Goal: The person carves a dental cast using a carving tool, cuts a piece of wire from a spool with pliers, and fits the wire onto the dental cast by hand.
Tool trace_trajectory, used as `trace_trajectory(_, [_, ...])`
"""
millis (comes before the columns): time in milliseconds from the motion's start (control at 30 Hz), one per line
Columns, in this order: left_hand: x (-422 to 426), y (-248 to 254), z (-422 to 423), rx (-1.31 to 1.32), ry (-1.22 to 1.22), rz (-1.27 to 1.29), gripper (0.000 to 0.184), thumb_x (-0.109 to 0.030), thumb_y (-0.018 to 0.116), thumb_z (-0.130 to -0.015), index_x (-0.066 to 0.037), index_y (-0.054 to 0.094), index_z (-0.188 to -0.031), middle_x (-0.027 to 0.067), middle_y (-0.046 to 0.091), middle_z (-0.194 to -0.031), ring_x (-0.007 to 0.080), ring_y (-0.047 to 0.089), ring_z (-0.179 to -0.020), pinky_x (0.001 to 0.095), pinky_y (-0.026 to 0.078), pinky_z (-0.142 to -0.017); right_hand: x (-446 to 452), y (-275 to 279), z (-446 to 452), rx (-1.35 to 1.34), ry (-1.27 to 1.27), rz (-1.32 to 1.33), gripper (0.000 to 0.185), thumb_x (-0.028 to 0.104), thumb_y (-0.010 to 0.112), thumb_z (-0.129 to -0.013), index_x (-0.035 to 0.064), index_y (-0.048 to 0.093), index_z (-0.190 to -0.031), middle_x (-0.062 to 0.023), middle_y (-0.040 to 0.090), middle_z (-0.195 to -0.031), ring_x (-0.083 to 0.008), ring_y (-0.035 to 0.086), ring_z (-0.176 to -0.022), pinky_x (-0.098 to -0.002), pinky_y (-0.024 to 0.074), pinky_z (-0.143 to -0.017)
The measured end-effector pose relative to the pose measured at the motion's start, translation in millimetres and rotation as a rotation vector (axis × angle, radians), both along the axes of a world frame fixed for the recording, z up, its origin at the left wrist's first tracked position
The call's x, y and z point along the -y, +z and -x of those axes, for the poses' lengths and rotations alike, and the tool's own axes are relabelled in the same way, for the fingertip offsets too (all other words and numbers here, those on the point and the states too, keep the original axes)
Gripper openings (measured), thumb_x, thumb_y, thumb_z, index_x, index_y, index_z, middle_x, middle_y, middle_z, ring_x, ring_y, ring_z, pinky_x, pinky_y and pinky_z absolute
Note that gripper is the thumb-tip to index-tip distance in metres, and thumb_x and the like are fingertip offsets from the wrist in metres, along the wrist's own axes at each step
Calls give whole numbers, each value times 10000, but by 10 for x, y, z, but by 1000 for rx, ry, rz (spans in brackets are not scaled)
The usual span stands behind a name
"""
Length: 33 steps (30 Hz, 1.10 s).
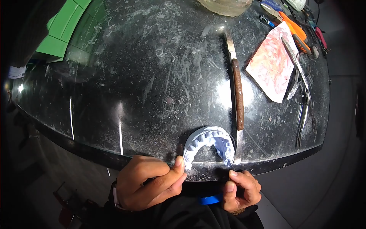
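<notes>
A pale blue-white dental cast (209,134), shaped like a horseshoe with a row of teeth, lies at the front edge of the dark table, its open side toward me. My left hand (150,182) pinches the cast's left end with its fingertips. At the right end, my right hand (241,191) has thumb and finger closed together just below the cast; what they pinch is too small to make out. Just right of the cast lies a wooden-handled knife (238,95) with metal at both ends, pointing away from me.
Red-stained paper (272,63) lies at the right, with metal tweezers (295,63) and other metal tools beside it. An orange-handled tool (293,26) is behind. A glass bowl (225,5) stands at the back, a green box (63,28) at the back left.
</notes>
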State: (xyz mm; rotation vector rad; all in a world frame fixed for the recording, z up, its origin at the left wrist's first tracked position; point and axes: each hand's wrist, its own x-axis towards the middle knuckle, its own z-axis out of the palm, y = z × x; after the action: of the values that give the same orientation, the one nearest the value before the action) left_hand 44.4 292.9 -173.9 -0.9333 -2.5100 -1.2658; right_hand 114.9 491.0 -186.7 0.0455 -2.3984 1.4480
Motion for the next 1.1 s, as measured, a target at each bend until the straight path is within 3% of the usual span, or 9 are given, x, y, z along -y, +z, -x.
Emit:
trace_trajectory(167, [-11, 0, -4, 63, -10, -116, 350, 55, 782, -579, -7, 680, -908, 8, 497, -818, 99, 514, -608, 209, 444, -502, -13, 19, -6, 30, 14, 18, 259, 11, 641, -741, -2, 644, -1000, -10, 480, -487, -57, 444, -381, -196, 311, -372])
trace_trajectory(867, [-22, -2, 9, 45, -2, -105, 303, 84, 739, -600, 24, 668, -888, 28, 509, -803, 113, 528, -609, 216, 451, -504, 3, 57, 0, 93, -1, 53, 226, 39, 646, -747, 8, 643, -971, -10, 482, -482, -52, 439, -380, -189, 307, -378])
trace_trajectory(967, [-2, -61, 56, -64, -75, -84, 270, 34, 734, -540, 44, 655, -798, 55, 447, -811, 113, 480, -561, 220, 390, -472, 2, 57, -5, 108, -6, 60, 224, 40, 645, -740, 11, 646, -962, -11, 482, -478, -52, 437, -377, -188, 300, -377])
trace_trajectory(1067, [-28, -13, 5, 44, -2, -116, 290, 75, 736, -604, 26, 669, -883, 28, 513, -799, 116, 529, -611, 217, 446, -502, 13, 40, -14, 100, -30, 76, 214, 46, 647, -731, 10, 652, -942, -10, 480, -467, -50, 432, -372, -184, 285, -375])
trace_trajectory(1100, [-19, -25, 21, 7, -30, -101, 287, 61, 734, -579, 30, 666, -856, 35, 492, -800, 113, 513, -592, 215, 427, -490, 21, 32, -14, 94, -40, 81, 210, 49, 648, -728, 9, 654, -934, -9, 480, -463, -49, 430, -370, -183, 280, -374])
